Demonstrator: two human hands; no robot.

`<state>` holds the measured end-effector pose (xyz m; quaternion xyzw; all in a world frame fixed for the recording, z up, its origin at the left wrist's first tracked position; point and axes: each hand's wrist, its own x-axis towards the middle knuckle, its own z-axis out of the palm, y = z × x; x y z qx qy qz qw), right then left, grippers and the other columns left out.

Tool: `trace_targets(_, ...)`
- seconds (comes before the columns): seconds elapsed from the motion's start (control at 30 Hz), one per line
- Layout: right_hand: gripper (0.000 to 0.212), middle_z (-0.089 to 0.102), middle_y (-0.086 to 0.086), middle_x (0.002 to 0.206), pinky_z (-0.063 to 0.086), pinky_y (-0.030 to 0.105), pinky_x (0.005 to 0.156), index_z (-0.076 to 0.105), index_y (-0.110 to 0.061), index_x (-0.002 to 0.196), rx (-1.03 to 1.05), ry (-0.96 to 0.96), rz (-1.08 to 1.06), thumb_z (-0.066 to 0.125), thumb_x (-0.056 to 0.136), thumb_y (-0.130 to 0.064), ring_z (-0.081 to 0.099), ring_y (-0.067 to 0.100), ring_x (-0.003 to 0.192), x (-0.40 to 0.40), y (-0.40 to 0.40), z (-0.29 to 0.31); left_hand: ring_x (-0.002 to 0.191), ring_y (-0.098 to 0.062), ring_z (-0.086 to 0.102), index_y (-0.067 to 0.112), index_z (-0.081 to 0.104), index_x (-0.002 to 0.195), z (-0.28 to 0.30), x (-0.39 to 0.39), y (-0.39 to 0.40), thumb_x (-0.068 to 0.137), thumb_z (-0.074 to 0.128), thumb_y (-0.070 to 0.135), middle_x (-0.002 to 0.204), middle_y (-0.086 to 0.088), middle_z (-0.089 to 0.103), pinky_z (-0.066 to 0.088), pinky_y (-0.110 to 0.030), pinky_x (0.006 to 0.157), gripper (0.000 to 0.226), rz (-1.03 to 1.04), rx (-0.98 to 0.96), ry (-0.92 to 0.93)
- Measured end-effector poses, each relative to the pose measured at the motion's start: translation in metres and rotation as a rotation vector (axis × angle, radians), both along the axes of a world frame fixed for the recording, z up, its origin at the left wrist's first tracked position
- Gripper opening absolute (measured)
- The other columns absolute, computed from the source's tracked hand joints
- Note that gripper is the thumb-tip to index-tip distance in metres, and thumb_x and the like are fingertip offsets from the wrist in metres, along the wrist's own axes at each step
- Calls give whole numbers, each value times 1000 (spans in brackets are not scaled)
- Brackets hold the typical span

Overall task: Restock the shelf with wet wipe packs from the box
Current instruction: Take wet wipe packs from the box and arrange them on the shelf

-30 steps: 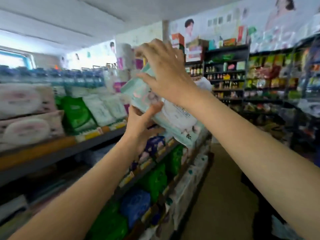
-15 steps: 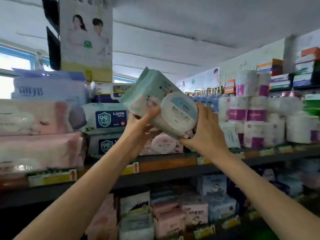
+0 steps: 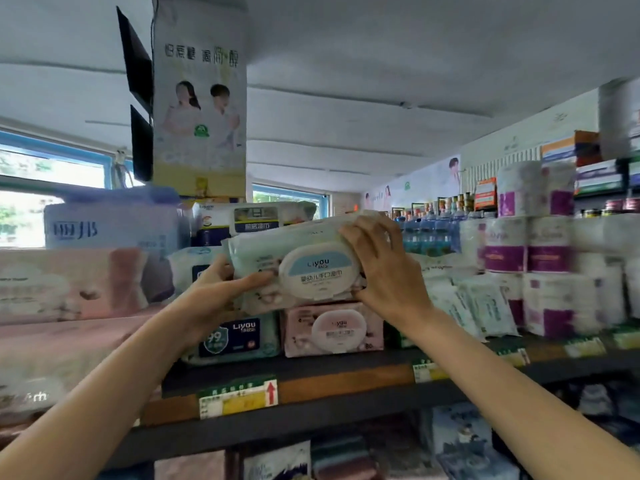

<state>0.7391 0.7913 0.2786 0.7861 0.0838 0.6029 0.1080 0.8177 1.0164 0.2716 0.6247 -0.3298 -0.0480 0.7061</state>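
Hands, left (image 3: pixel 214 292) and right (image 3: pixel 384 268), grip green wipe pack (image 3: pixel 298 268) ends.

Both forearms (image 3: pixel 121 393) bare, no sleeves, rings or watch.

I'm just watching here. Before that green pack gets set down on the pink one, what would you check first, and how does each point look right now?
1. Grip: left hand and right hand both hold the green wipe pack: ok.
2. Pack level, lid facing out: ok.
3. Landing spot: pink pack lies flat directly below: ok.
4. Pack lined up over it: sits slightly left, overlapping the blue pack: not ok.
5. Room behind on the shelf: cannot tell.
6. Fingers clear underneath: cannot tell.
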Motion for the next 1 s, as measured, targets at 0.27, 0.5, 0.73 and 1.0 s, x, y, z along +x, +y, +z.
trace_targets(0.27,89,10,-2,140,30,53,103,30,-39,127,234,64,-25,85,58,-26,12,26,131,-1,-52,-5,97,-23,63,32,50,110,-6,12,-44,65,77,22,115,-4,63,55,-38,65,53,-69,33,105)
trace_targets(0.5,95,22,10,142,27,23,97,33,-26,136,636,366,336,86,58,-15,30,26,131,2,-47,0,91,-22,62,19,42,129,12,14,-43,61,70,23,113,-10,60,52,-38,82,74,-84,-47,161)
trace_targets(0.73,118,32,6,143,29,30,99,13,-27,144,645,304,452,89,54,-23,31,21,131,18,-21,18,79,-16,71,19,44,119,55,7,-4,29,93,37,111,-14,63,56,-20,66,104,-61,-99,-118)
trace_targets(1.0,93,32,7,135,44,36,90,28,-30,130,469,197,456,81,54,-42,35,22,124,34,13,0,90,-15,70,30,44,116,38,-2,48,26,90,45,112,0,61,57,-21,66,102,149,270,-283)
